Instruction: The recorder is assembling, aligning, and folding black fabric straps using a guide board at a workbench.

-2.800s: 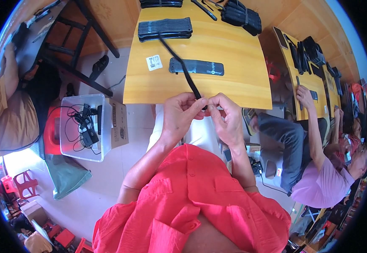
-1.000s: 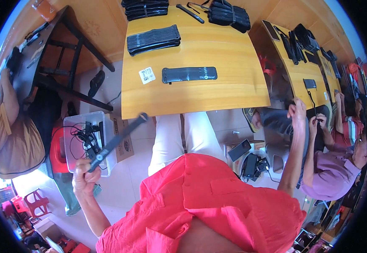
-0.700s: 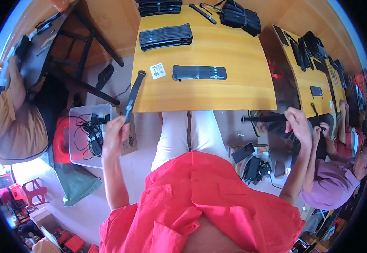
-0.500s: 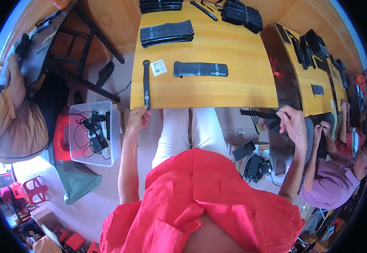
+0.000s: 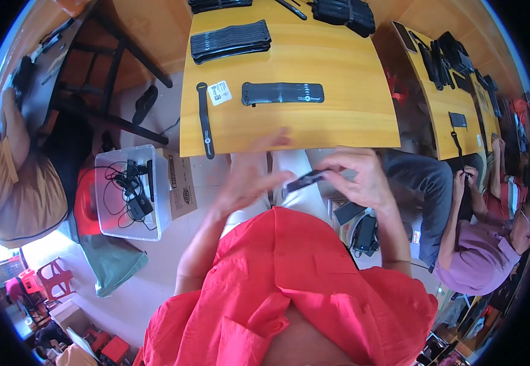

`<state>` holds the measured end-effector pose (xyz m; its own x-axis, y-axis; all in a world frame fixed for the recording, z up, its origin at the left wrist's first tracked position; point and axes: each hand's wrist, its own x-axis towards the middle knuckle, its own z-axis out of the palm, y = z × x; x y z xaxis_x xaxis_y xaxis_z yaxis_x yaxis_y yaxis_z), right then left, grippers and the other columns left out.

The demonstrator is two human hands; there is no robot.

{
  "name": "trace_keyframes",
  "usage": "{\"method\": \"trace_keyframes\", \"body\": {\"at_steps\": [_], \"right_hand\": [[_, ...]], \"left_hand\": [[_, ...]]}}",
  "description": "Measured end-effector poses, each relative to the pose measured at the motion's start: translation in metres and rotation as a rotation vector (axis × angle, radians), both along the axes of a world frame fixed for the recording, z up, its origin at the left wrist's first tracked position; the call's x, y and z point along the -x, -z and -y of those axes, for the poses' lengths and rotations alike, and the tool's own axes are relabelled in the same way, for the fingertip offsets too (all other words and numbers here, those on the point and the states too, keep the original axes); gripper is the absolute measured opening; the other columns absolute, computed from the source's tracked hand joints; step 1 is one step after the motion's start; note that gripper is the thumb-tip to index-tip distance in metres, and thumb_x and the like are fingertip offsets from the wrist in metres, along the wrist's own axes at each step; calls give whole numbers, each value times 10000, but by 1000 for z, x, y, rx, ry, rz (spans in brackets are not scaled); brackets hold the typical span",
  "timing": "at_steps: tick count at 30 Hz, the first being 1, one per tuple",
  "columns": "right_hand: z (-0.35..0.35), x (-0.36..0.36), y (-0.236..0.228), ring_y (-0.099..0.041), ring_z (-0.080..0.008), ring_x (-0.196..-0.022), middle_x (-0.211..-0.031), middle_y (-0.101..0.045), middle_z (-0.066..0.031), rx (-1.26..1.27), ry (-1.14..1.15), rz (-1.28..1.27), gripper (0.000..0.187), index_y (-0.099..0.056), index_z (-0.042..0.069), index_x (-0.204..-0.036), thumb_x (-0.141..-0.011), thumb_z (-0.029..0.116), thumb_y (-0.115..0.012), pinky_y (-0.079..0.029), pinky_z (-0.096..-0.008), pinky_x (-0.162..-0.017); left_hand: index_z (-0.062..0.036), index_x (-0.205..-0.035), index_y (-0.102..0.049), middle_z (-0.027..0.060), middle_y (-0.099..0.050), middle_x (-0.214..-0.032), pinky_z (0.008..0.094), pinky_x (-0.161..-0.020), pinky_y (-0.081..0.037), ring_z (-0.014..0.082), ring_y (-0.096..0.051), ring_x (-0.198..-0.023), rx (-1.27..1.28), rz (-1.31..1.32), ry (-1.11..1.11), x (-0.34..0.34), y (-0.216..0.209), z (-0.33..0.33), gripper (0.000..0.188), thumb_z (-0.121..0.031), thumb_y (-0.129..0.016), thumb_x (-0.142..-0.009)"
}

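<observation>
My right hand [image 5: 362,177] pinches a short black strap [image 5: 304,181] in front of my lap, just off the near table edge. Blurred by motion, my left hand [image 5: 249,180] is close to the strap's free end, fingers spread and nothing visibly held. On the table a single long black strap [image 5: 206,122] with a slotted end lies lengthwise, its tip over the near edge. Beside it is a small white printed label [image 5: 220,93]. A flat black bundle of straps [image 5: 283,93] lies crosswise at the middle of the table.
Farther back on the yellow table [image 5: 338,125] are a stack of black straps [image 5: 231,41] and a tied black bundle [image 5: 344,15]. A clear plastic bin [image 5: 161,207] with cables stands at left. Co-workers sit on both sides, one in a purple shirt [image 5: 481,262].
My left hand has left the long strap's end and swung right, toward the middle. My right hand has brought the short strap inward, to the left.
</observation>
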<state>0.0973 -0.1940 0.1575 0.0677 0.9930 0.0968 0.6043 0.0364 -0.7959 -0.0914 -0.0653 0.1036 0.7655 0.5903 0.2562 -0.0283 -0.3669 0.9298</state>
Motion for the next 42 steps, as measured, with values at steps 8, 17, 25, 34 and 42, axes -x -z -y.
{"method": "trace_keyframes", "body": {"at_steps": [8,17,25,34,42], "right_hand": [[-8,-26,43,-644,-119,-726,-805,-655,-71,-7,341,-504,230,-632,-19,-1019,-801,-71,-582,-521,-219,-635],[-32,-50,112,-597,-66,-612,-721,-631,-17,95,584,-657,123,-647,17,-930,-813,52,-628,-409,-172,-477],[-58,-62,139,-558,-55,-584,-712,-621,-13,-47,739,-771,104,-642,16,-897,-797,43,-645,-364,-169,-448],[-82,-76,147,-510,-45,-553,-688,-598,-9,-124,762,-739,68,-630,0,-853,-787,-11,-640,-382,-177,-457],[-92,-82,161,-497,-35,-555,-697,-585,2,-185,787,-666,84,-599,7,-845,-784,-41,-631,-404,-178,-483]], "left_hand": [[9,-1044,-598,21,-604,-799,192,-589,-448,78,-564,-675,681,-322,314,11,17,-25,243,-124,-637,-844],[9,-949,-632,25,-608,-726,195,-591,-489,59,-569,-634,656,-265,-96,7,59,-65,130,-77,-603,-856],[13,-970,-635,35,-635,-746,177,-528,-493,73,-584,-606,745,-61,-337,-24,79,-93,158,-67,-633,-834],[14,-931,-664,43,-634,-786,181,-571,-478,80,-587,-633,597,-96,-452,-36,91,-104,126,-55,-628,-833],[24,-876,-666,33,-609,-770,204,-614,-433,76,-540,-651,199,-131,-586,-44,100,-105,108,-32,-659,-784]]}}
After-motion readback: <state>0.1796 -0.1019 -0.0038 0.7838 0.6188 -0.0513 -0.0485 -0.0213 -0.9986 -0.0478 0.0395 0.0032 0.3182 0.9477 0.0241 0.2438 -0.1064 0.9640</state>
